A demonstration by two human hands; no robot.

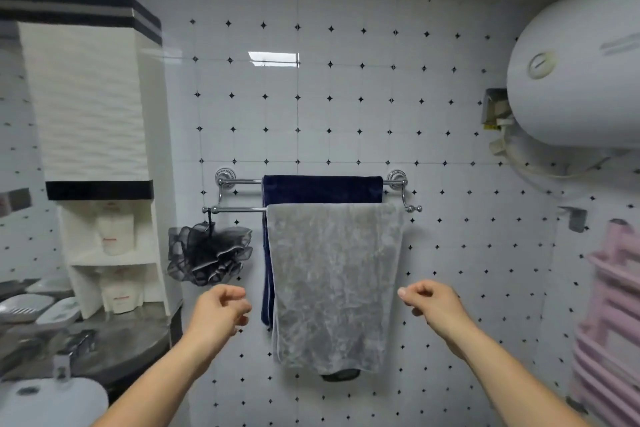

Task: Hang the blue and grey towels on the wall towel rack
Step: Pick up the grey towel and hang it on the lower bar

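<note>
The left hand [220, 308] is held left of the towels. Its grip is loosely curled and nothing is held in it. The right hand [433, 302] is held just beside the right edge of the grey terry towel [334, 288]. Its grip is likewise loosely curled and empty; whether the edge is touched cannot be told.

At lower left, shallow grey-and-white soap dishes [57, 314] are set on the dark round bench [131, 340]; their contents are too blurred to be determined. A white open shelf unit [152, 253] stands on the same bench. One white bottle with red lettering [116, 232] is stored in its upper compartment, and a similar one is stored in the lower compartment.

On the tiled wall, the chrome double-bar towel rack [239, 209] is mounted. The grey terry towel is draped over the front bar and hangs flat. The dark blue towel [322, 189] is draped over the rear bar, behind it. A black mesh bath sponge [209, 253] is hung from the left end of the front bar.

A white cylindrical water heater [581, 73] is fixed at upper right.
</note>
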